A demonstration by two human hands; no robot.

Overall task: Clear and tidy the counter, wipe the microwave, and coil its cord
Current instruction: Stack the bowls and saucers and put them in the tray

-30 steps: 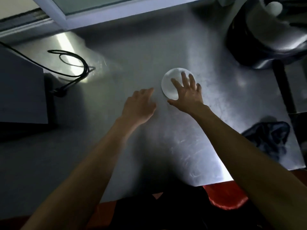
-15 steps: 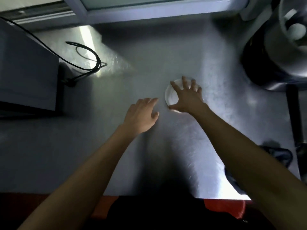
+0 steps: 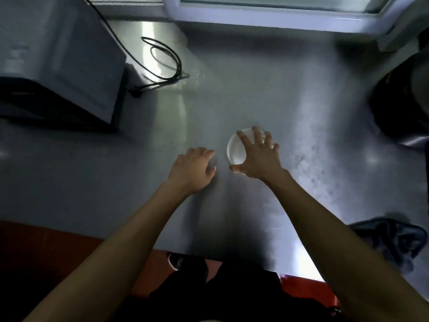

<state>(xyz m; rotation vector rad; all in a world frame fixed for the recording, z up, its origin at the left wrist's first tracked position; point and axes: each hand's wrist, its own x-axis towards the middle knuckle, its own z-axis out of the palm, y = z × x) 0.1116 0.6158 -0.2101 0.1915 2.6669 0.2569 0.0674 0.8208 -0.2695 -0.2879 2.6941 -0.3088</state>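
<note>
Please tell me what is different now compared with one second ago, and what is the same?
The right hand has curled its spread fingers and thumb around the rim of the white dish, a grip forming. The left hand stays open beside it. Dish, cord and dark cloth lie as before.

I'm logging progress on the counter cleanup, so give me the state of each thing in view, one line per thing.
White dish: flat on the counter, right hand's spread fingers curled over its rim.
Right hand: clawed over the dish.
Left hand: relaxed, beside the dish, holding nothing.
Cord: loose, not coiled, beside the microwave.
Microwave: on the counter, untouched.
Dark cloth: crumpled at the counter's right edge.
Counter: smudged.
</note>
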